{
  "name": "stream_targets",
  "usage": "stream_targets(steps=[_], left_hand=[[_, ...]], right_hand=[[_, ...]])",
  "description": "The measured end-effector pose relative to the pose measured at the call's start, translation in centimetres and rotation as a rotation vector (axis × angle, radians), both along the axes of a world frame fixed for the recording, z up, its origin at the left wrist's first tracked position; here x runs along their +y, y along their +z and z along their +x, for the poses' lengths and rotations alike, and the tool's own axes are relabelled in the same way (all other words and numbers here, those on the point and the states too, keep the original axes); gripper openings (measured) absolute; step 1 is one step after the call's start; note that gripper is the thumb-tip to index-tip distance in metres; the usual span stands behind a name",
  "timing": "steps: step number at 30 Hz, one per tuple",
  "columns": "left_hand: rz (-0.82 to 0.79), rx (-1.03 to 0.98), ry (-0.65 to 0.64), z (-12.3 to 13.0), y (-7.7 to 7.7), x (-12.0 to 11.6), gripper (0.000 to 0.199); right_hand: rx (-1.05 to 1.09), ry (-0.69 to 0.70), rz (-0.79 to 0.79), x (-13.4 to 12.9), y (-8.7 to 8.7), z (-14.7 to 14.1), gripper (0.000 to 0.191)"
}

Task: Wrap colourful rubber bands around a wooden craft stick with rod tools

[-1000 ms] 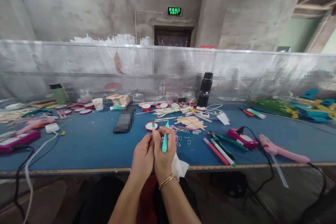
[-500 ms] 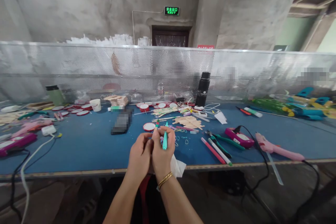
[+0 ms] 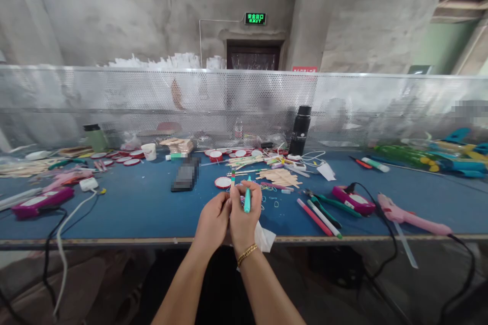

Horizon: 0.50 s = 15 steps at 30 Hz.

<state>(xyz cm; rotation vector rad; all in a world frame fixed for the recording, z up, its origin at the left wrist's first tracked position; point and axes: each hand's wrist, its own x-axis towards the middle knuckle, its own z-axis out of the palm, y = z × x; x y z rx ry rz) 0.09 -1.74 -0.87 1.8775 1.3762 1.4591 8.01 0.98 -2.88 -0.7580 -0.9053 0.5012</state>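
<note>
Close together over the table's front edge are my left hand and my right hand, their thumbs nearly touching. A teal marker is tucked in the fingers of my right hand. Between the hands stands a wooden craft stick, upright, with red and green bands at its upper end; its lower part is hidden by the fingers. My left hand is closed around that lower part, and the right thumb is against it. Under my right wrist lies a white tissue. Small rubber bands lie just beyond the right hand.
Craft sticks and red-rimmed discs lie beyond my hands. A phone is at left. On the right are a red marker, pliers and a pink glue gun with its cord. A black bottle stands behind.
The view has shifted slightly, so everything sits a little further right. More of the banded stick shows above my fingers. My hands keep their hold on the stick and the teal marker.
</note>
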Motion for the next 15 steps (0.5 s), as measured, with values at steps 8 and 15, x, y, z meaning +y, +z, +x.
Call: stream_targets(steps=[8, 15], left_hand=[[-0.010, 0.004, -0.010, 0.11, 0.00, -0.17, 0.029], [0.022, -0.065, 0.023, 0.03, -0.40, -0.20, 0.029]], right_hand=[[0.007, 0.024, 0.017, -0.26, 0.29, -0.11, 0.026], [-0.018, 0.067, 0.076, -0.72, 0.70, -0.12, 0.020]])
